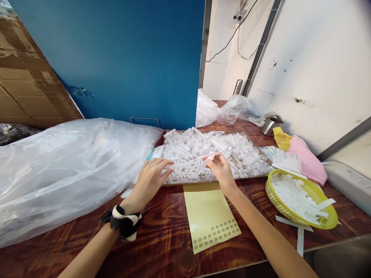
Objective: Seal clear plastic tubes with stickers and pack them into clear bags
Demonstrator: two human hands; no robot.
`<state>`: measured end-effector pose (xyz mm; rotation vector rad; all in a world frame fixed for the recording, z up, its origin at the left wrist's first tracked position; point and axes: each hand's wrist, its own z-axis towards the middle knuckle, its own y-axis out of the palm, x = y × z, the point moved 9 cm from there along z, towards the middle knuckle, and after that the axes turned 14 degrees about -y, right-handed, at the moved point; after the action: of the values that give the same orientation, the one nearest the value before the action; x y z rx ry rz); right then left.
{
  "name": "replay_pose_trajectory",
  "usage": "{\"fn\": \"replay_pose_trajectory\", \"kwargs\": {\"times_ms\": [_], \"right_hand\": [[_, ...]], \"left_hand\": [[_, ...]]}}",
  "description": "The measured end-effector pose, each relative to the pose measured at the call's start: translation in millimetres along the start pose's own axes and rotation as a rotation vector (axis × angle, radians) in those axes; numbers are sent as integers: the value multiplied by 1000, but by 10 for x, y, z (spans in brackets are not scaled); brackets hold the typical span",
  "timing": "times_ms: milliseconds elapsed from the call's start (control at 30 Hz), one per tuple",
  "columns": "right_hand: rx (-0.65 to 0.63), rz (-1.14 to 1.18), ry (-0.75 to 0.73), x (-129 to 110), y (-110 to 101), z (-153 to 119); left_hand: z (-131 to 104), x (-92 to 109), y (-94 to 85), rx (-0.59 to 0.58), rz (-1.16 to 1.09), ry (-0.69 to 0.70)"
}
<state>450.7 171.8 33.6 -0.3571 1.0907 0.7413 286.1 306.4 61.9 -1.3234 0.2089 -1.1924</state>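
Note:
A shallow tray [247, 178] heaped with clear plastic tubes [220, 146] and small white plastic pieces [185, 177] lies in front of me. At its left front edge, my left hand [152, 179] has thumb and fingers closed about one end of a clear plastic tube [181, 166], which points right. My right hand [222, 170] is above the front of the heap, pinching a small clear plastic piece [210, 158] between thumb and fingertips. Below the tray lies a yellow sticker sheet [207, 212] with rows of small round stickers near its lower edge.
A large filled plastic bag [78, 166] covers the left side. At right stand a yellow basket [274, 193] of white strips, a pink cloth [308, 158] and a metal cup [271, 126]. A blue panel [124, 58] rises behind the tray.

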Motion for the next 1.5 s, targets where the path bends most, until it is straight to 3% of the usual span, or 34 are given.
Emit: {"fn": "replay_pose_trajectory", "kwargs": {"times_ms": [200,400,500,567,667,767,833,933,1100,1167,1300,1500], "right_hand": [[-68,95,26,-62,161,-65],[-90,197,149,56,162,-106],[-189,158,138,46,213,-117],[-258,30,43,-41,248,-125],[-300,-232,-231,-296,299,-157],[-417,-474,-575,-563,482,-285],[-483,-603,-742,-638,594,-377],[-523,-691,-831,-630,672,-432],[-598,-746,-884,-618,747,-477],[-622,-789,-916,-634,777,-501],[-628,-862,-970,-640,811,-530],[-534,-715,-896,-612,660,-461]], "left_hand": [[10,-82,172,-279,-649,-299],[-26,-82,301,-330,-607,-263],[-62,-20,335,-375,-569,-238],[-81,15,334,-377,-560,-249],[-98,22,346,-360,-579,-316],[-133,8,414,-389,-796,-425],[-189,47,502,-469,-1005,-485],[-291,146,611,-587,-1257,-543],[-396,243,676,-644,-1491,-653],[-401,301,650,-639,-1460,-620],[-384,309,559,-480,-1348,-571],[-373,206,471,-344,-1200,-579]]}}
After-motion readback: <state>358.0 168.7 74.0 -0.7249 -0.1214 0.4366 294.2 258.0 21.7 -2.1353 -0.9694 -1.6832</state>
